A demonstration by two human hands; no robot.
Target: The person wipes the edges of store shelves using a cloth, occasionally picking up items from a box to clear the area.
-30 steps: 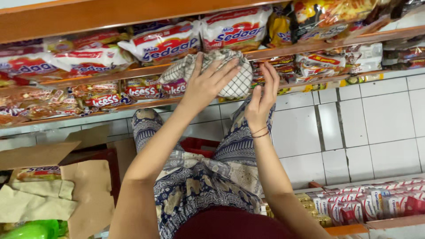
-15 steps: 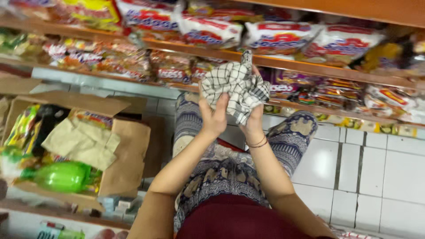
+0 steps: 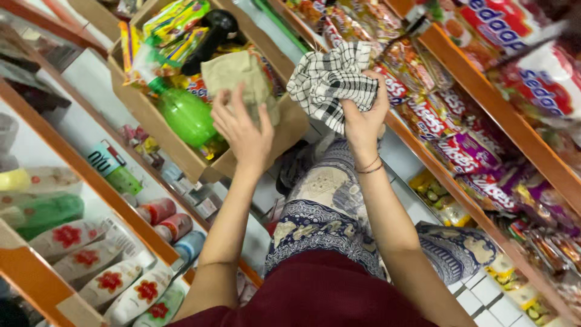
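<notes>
— What do the fingers hold?
— The right hand [image 3: 363,118] has its fingers closed around a bunched black-and-white checked cloth [image 3: 333,82], held up beside a shelf of snack packets [image 3: 478,139].
— And the left?
— The left hand [image 3: 245,130] is open, fingers spread, holding nothing, over a cardboard box [image 3: 181,154] containing a green bottle [image 3: 184,115] and brown paper [image 3: 239,75].

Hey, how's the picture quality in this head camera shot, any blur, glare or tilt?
Head view: strongly tilted, shelves run diagonally; the checked cloth in the right hand is sharp, the left hand fairly sharp; noodle packets at the top right edge are smeared; light is even, with mild sheen on the green bottle.
</notes>
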